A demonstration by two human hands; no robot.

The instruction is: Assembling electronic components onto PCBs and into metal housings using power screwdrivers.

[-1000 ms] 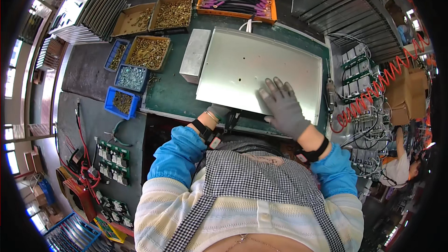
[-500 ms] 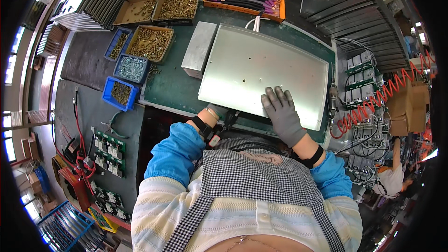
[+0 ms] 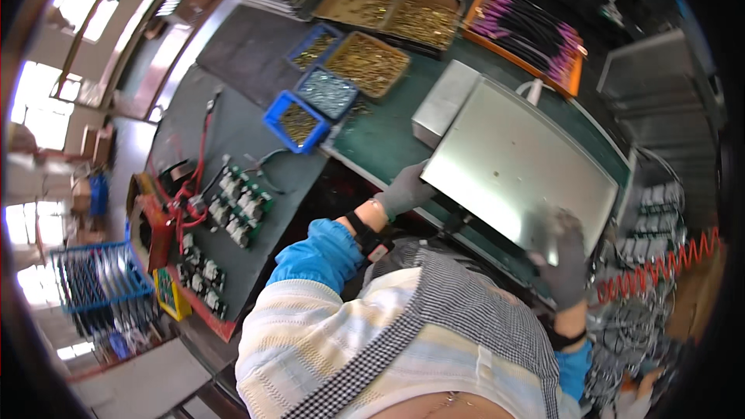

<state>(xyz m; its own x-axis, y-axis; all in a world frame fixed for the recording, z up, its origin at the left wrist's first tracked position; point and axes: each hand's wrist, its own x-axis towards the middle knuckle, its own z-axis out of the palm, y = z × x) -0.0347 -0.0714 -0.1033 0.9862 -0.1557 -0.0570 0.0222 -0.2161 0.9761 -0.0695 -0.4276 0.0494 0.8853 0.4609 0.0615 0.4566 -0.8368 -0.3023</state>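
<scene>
Gripping the near-left corner of a large grey metal panel, the gloved left hand is sitting at the centre of the frame, its fingers curled together over the panel's edge. The panel is lying flat on the green bench mat, stretching from the centre toward the right of the frame. At the lower right, the gloved right hand is resting on the panel's near-right corner; it is blurred, but its fingers appear slightly spread over the sheet.

Just beyond the panel's left end, a small grey metal box is lying on the mat. Toward the upper middle, blue bins and brown trays of brass-coloured parts are standing together. An orange tray of black cables with pink ends is sitting at the upper right. Green circuit boards are lying at the left on a dark mat, and an orange coiled hose is hanging at the right edge.
</scene>
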